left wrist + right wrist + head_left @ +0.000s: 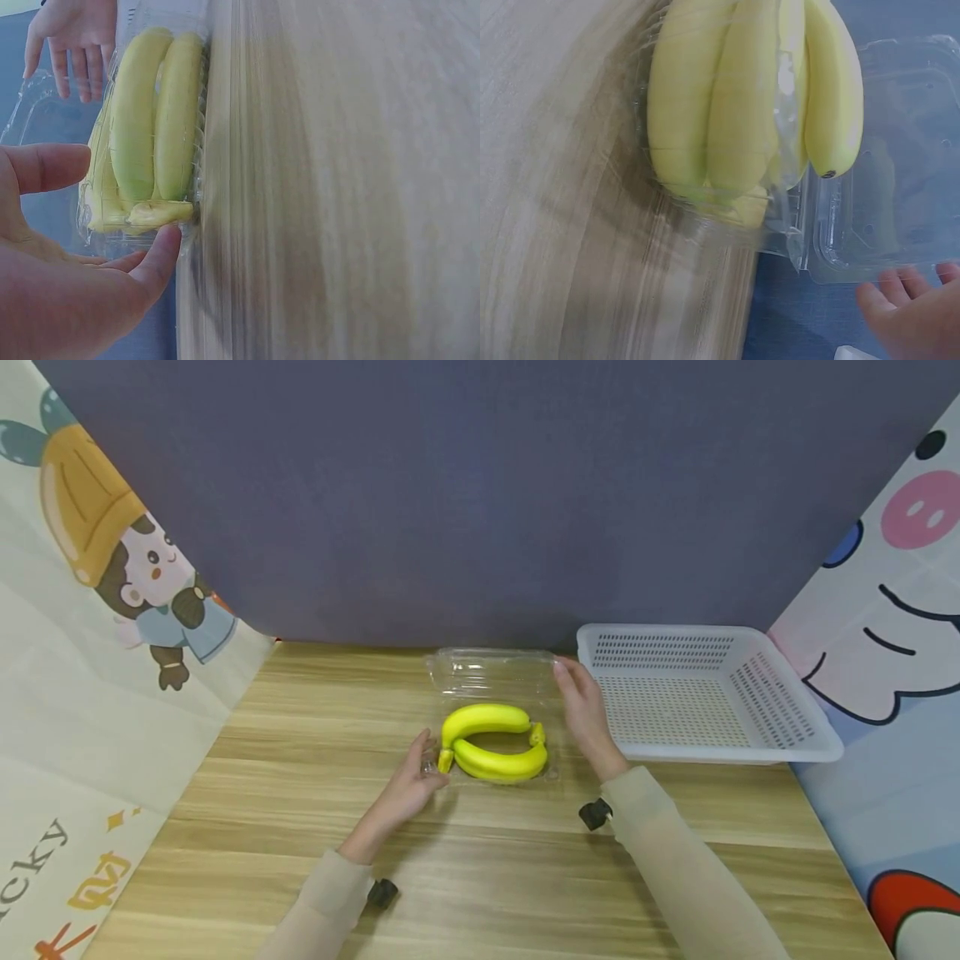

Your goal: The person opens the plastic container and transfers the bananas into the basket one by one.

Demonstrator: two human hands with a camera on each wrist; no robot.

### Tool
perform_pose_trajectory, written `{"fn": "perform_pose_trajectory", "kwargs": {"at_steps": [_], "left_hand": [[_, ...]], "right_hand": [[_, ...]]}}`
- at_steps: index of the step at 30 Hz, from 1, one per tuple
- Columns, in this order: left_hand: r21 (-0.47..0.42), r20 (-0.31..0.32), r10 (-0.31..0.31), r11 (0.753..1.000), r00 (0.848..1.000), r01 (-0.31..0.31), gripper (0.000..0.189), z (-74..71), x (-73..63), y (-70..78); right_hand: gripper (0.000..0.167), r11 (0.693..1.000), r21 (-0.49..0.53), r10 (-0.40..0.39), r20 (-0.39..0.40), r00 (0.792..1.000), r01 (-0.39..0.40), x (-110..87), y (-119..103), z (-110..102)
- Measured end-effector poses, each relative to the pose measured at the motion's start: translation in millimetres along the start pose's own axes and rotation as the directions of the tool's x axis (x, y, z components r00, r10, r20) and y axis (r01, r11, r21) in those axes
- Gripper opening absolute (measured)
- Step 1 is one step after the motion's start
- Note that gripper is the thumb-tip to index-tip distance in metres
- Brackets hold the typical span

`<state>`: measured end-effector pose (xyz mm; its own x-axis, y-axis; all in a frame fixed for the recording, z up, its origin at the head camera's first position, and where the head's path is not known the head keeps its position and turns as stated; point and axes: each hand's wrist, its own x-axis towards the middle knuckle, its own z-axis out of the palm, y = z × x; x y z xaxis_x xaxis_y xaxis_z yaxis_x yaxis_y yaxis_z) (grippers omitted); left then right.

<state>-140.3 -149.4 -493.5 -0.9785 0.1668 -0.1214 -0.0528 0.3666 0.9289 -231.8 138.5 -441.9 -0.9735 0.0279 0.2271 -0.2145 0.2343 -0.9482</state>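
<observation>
Both hands (pixel 409 787) (pixel 587 710) wide-fingered at the edges of a clear clamshell (pixel 491 672) with bananas (pixel 501 765)

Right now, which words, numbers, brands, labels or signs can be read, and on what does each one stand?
"cky", on the left cloth; its beginning is cut off.
Same cloth: a yellow character, perhaps "财", not certain.
Same cloth: a red mark, cut off, unreadable.
Bananas, box, basket: none seen.

Yellow bananas (pixel 742 112) are held in a clear plastic tray (pixel 789 242) on a wood-grain tabletop (pixel 562 225). The clear lid (pixel 877 202) is opened out, its edge touched by the right hand (pixel 922 311), and a bluish surface (pixel 802 319) is seen behind.
</observation>
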Motion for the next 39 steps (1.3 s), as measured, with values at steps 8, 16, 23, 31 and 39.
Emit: {"fn": "perform_pose_trajectory", "kwargs": {"at_steps": [8, 16, 23, 31, 39], "left_hand": [[0.013, 0.009, -0.001, 1.000, 1.000, 0.001, 0.091, -0.6, -0.9, 1.2], [0.000, 0.011, -0.002, 1.000, 1.000, 0.002, 0.091, -0.7, -2.0, 3.3], [0.008, 0.003, 0.004, 1.000, 1.000, -0.004, 0.090, -0.6, -1.1, 2.4], [0.019, -0.007, -0.004, 1.000, 1.000, 0.004, 0.090, 0.2, -0.5, 1.1], [0.021, -0.007, -0.002, 1.000, 1.000, 0.002, 0.090, -0.1, -1.1, 0.5]], "right_hand": [[0.057, 0.999, -0.036, -0.011, -0.002, 1.000, 0.011, -1.3, 1.9, 2.5], [0.057, 0.994, -0.110, 0.014, -0.011, 1.000, -0.015, -0.1, 2.4, 3.6], [0.061, 0.984, -0.173, 0.043, 0.006, 0.999, -0.041, -1.0, -1.4, 6.3], [0.065, 0.970, -0.206, 0.140, 0.047, 0.989, -0.128, -2.2, 4.8, 10.5], [0.065, 0.968, -0.210, 0.149, 0.060, 0.987, -0.134, -4.1, 5.5, 11.6]]}}
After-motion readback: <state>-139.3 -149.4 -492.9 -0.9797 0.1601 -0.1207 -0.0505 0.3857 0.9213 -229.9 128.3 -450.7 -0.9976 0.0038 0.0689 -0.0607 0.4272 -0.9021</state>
